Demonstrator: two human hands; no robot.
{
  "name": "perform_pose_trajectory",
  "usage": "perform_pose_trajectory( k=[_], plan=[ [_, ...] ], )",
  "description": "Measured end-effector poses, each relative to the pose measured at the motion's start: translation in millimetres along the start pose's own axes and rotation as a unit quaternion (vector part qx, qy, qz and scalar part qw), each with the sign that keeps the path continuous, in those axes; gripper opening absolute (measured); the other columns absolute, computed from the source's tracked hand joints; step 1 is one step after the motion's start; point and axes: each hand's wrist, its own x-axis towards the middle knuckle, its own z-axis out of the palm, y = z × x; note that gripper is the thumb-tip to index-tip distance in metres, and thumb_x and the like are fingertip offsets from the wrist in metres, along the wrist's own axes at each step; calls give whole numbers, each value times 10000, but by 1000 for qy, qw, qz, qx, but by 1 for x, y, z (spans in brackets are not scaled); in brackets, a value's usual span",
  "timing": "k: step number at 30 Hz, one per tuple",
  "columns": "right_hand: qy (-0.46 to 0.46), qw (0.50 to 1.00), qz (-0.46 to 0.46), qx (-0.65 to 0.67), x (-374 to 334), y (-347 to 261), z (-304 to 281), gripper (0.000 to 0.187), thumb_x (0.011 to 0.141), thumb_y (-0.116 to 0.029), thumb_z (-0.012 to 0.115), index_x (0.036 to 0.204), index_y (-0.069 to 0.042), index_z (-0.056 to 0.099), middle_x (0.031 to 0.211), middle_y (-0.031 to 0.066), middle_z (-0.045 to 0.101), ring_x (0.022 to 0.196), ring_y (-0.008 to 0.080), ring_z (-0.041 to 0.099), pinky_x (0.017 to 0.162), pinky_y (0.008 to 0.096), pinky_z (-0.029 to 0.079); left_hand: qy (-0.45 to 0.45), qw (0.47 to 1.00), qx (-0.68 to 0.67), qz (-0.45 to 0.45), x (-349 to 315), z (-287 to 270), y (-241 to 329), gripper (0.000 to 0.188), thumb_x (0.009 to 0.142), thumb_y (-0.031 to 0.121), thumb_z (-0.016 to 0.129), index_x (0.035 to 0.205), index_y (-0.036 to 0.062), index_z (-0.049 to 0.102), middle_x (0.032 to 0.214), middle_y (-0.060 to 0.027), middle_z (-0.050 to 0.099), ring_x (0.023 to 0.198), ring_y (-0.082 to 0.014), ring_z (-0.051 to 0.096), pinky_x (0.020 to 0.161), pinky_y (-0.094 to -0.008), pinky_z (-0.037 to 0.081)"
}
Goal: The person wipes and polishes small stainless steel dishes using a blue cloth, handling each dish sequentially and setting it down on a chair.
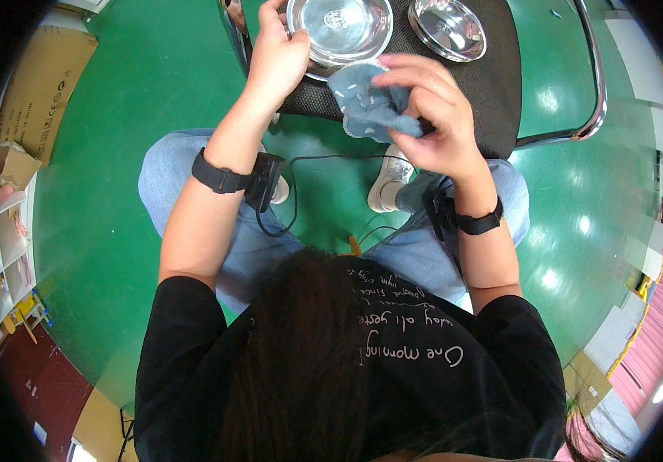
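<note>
Right hand [440,115]: we pinch a blue cloth [366,100] between thumb and fingers.
Left hand [281,55]: we grip the metal bowl [340,48] by its left rim.
Bowl's lie: over the chair seat [499,92], ahead-left of our right hand; round, no long axis.

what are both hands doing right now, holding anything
Left hand: closed on the rim of the shiny metal bowl.
Right hand: closed on the blue cloth with white flecks, beside the bowl.

White lettering [416,353] marks the shirt [470,416], dark symbols [54,100] the carton [48,65].
</note>
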Motion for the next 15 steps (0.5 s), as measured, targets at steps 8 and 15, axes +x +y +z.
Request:
perform_pose_trajectory(
  k=[8, 15],
  plan=[
    [-80, 996, 26, -1, -10, -7, 16, 282, 624, 60, 662, 850, -36, 525, 901, 91, 630, 755, 306, 598, 661, 366, 494, -12, 998, -68, 8, 2, 3, -7, 541, 831, -87, 460, 1335, 32, 304, 1194, -132, 524, 1069, -192, 531, 924, -284, 432],
    [-9, 991, 72, 116, -12, -10, 3, 221, 660, 7, 692, 864, -28, 613, 895, 95, 670, 822, 290, 654, 684, 334, 526, -141, 990, -29, 12, -5, 2, -6, 524, 842, 6, 519, 1346, 20, 380, 1187, -91, 558, 1018, -160, 582, 828, -287, 509]
  ],
)
